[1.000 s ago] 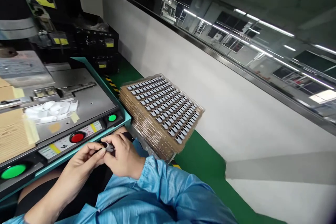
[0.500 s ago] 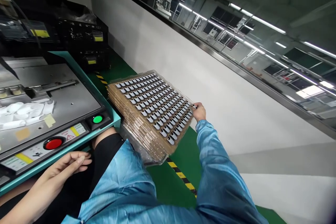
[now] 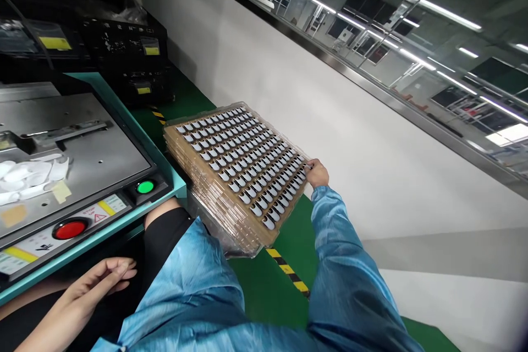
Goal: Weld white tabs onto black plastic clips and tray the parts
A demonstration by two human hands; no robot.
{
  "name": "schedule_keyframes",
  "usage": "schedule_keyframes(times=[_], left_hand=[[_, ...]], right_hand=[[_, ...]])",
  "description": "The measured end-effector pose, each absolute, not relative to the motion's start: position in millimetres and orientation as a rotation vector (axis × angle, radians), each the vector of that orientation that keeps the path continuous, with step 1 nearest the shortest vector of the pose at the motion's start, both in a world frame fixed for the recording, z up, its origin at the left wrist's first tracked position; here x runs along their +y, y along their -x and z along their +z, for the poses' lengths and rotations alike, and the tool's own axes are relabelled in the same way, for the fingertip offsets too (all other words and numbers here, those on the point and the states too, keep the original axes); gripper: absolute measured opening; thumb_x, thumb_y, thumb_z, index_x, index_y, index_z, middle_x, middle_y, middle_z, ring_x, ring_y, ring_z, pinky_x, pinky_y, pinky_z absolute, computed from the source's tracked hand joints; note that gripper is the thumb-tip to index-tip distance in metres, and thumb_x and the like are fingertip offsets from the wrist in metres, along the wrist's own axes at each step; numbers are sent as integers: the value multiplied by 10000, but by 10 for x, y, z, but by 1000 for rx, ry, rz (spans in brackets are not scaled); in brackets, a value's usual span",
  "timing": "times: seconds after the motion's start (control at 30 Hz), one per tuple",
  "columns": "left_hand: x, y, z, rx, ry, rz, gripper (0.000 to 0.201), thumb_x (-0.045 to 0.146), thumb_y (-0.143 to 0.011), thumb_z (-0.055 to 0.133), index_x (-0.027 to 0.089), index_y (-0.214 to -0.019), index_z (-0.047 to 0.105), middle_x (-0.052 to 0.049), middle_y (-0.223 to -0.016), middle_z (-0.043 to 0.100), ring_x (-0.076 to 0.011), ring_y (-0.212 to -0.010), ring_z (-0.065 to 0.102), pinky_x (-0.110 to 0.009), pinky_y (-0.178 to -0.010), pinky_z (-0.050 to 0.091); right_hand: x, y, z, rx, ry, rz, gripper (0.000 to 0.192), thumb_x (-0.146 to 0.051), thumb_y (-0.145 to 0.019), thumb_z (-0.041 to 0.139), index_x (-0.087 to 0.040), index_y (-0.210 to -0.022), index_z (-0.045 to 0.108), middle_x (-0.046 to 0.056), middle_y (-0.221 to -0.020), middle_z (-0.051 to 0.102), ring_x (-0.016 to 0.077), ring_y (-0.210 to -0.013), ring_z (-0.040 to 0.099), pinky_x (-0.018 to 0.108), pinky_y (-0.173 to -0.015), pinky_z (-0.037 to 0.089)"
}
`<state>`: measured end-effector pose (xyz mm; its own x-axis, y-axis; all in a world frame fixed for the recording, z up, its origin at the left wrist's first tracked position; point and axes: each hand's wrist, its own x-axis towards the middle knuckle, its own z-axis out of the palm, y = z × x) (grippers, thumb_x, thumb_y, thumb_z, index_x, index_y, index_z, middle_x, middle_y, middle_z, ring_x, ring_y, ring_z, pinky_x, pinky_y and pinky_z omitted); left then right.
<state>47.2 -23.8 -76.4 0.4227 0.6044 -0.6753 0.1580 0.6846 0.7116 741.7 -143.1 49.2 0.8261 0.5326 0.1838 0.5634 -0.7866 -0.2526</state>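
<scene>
A stack of clear plastic trays (image 3: 231, 220) stands beside my knee. The brown-looking top tray holds rows of small white-and-black parts (image 3: 256, 210). My right hand (image 3: 317, 174) is at the tray's right corner, with thumb and fingers pinched over the end of a row. Whatever lies between those fingertips is mostly hidden; I cannot make it out. My left hand (image 3: 101, 280) hangs low in front of the machine, its thumb pressed to the curled fingers, and nothing shows in it.
Left of the stack is a machine with a teal edge (image 3: 177, 184), a red button (image 3: 70, 227) and a green button (image 3: 145, 186). White pieces (image 3: 31, 176) lie on its metal plate. Black crates (image 3: 119, 47) stand behind. A white wall (image 3: 330, 121) runs along the right.
My right hand has shifted slightly; the small dark piece that showed at its fingertips is now mostly hidden. My left hand is a little lower. The view has turned slightly.
</scene>
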Motion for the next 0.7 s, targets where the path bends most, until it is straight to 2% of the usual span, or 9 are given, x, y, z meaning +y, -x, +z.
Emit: schedule_keyframes(times=[0.13,0.23,0.37,0.5,0.7], left_hand=[[-252,-464,-788,1131,-793,326,691,640,-715,900,212,-1229,728,-87,-1335,715,-306,-1309,659,-238,-1021,601],[-255,-471,-775,1140,-783,327,682,647,-704,901,218,-1211,742,-84,-1342,714,-307,-1309,658,-238,-1015,603],[-273,-459,-792,1154,-780,325,669,653,-694,904,218,-1180,757,-86,-1294,730,-299,-1278,674,-228,-992,605],[-300,-430,-828,1157,-763,335,638,644,-682,911,230,-1147,772,-87,-1281,731,-295,-1251,684,-233,-975,608],[-301,-434,-805,1155,-763,329,640,665,-648,920,223,-1092,791,-92,-1256,728,-290,-1249,678,-225,-987,592]], right_hand=[[-1458,-7467,522,-779,2658,-299,279,-199,-943,610,-156,-1214,660,171,-1353,508,250,-1063,598,351,-1049,454],[-1452,-7548,576,-798,2672,-361,370,-141,-914,568,-135,-1276,643,185,-1376,445,240,-1012,583,354,-1043,453],[-1377,-7655,621,-957,2780,-404,525,-103,-863,582,-107,-1388,586,182,-1275,567,294,-1114,538,366,-1049,421],[-1284,-7697,621,-1022,2917,-333,428,-135,-894,608,-146,-1321,637,163,-1160,665,329,-1177,509,382,-1004,429],[-1280,-7638,599,-1037,2942,-269,444,-116,-910,576,-150,-1345,652,158,-1235,674,325,-1211,526,387,-1035,433]])
